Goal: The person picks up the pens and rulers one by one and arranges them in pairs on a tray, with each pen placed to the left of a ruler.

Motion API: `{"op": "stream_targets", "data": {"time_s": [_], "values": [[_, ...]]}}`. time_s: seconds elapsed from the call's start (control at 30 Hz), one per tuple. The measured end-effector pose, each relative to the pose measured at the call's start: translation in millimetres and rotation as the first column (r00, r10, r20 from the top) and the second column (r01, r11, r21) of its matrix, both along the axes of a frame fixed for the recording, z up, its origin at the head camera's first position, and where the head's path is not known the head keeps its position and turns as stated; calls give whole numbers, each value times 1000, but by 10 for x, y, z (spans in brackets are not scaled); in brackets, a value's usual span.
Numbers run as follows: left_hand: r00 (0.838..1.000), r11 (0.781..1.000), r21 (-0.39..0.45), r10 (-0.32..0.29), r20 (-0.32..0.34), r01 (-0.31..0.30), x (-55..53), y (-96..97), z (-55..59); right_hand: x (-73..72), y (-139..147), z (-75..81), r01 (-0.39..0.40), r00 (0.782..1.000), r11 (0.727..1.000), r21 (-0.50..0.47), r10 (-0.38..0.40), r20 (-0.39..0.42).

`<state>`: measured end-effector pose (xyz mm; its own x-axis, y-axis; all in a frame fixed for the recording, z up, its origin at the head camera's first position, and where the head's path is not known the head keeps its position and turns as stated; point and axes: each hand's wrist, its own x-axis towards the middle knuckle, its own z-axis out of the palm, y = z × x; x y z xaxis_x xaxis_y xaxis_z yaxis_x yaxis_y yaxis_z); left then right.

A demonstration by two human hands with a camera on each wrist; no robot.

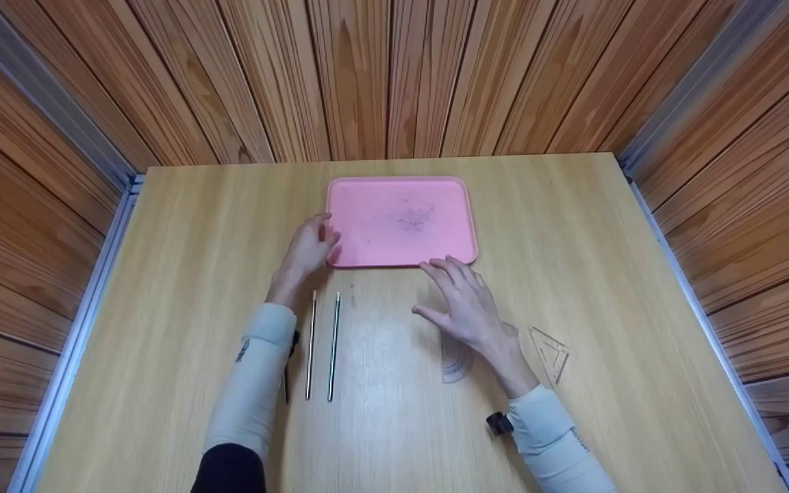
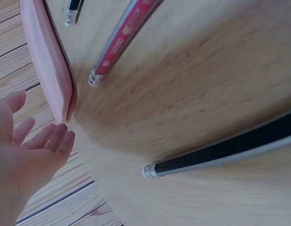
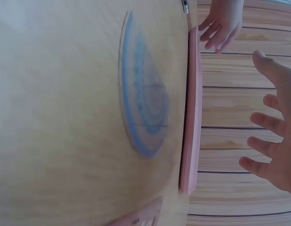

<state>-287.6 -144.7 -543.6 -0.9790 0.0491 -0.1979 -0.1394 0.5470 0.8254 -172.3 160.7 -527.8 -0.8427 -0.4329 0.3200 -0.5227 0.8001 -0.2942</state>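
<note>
A pink rectangular tray [image 1: 381, 195] lies at the back middle of the table. My left hand [image 1: 307, 250] is at its left edge, fingers loosely bent; whether they touch the rim I cannot tell. Over the tray's front right corner reaches my right hand [image 1: 466, 305], fingers spread and holding nothing. Below that hand a clear protractor [image 1: 457, 363] with blue markings lies partly covered. Beside my left forearm are a pink pencil [image 2: 119, 42], a dark pencil [image 1: 334, 346] and a black pencil [image 2: 220, 150], the last mostly hidden by the sleeve in the head view.
A clear triangular set square [image 1: 550, 352] lies right of the protractor, near my right wrist. Dark smudges mark the tray's floor. Wood-plank walls [image 1: 360, 82] stand behind and at both sides of the table [image 1: 196, 226], with metal rails along the side edges.
</note>
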Motion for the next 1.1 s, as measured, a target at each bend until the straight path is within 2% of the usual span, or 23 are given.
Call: {"op": "stream_targets", "data": {"time_s": [0.13,0.4,0.5,0.63,0.7,0.77,0.97,1.1], "values": [[999,999,41,13,42,-15,-82,-4,2,33,-101,8,-33,999,999,-8,33,10],[997,996,81,13,82,-20,-252,-6,-22,86,-327,20,-103,995,995,14,103,5],[992,996,76,29,125,-38,-306,-7,-11,103,-410,17,-125,992,991,45,125,1],[981,990,112,62,186,-84,-364,-13,1,125,-518,3,-153,988,986,68,152,25],[977,987,122,76,197,-101,-393,-10,10,143,-568,-6,-164,986,983,79,162,40],[974,986,118,87,208,-114,-420,-5,22,158,-618,-18,-173,984,982,77,169,57],[977,994,60,80,196,-93,-507,11,60,196,-740,-65,-179,983,981,73,176,51],[962,992,74,79,261,-101,-557,13,81,213,-815,-93,-193,980,979,65,189,59]]}}
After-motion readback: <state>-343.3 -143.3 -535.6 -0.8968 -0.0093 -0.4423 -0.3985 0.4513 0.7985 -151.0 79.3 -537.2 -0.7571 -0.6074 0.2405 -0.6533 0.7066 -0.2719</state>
